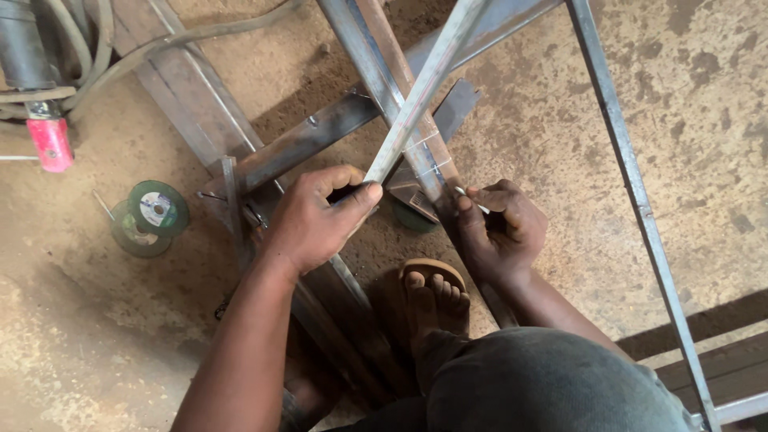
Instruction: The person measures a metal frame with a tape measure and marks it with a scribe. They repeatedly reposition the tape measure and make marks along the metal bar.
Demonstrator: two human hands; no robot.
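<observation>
A long steel bar [424, 88] lies over crossed metal bars [384, 88], its long axis running from lower left to upper right, top end cut off. The left hand [316, 220] grips its lower end. The right hand [500, 232] is closed on a small white marker [468, 196], mostly hidden.

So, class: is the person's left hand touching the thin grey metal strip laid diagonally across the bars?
Touching. The head view shows the left hand gripping the thin grey metal strip's lower end, thumb pressed against it.
</observation>
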